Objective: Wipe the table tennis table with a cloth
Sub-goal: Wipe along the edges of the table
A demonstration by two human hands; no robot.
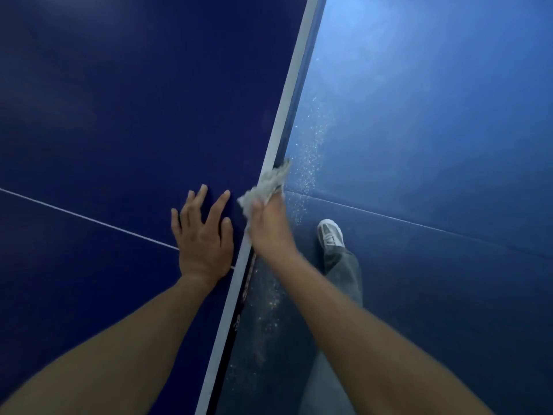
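The dark blue table tennis table [104,115] fills the left of the head view, with a white edge stripe [284,109] running diagonally and a thin white centre line [89,220]. My left hand [203,235] lies flat on the tabletop near the edge, fingers spread. My right hand [269,223] grips a pale grey, frayed cloth [266,187] right at the table's edge stripe, and part of the cloth hangs over the side.
Beyond the edge lies the blue floor [434,130], sprinkled with pale dust specks [311,157] beside the table. My leg in grey trousers [344,271] and a white shoe [330,233] stand on the floor close to the table's side.
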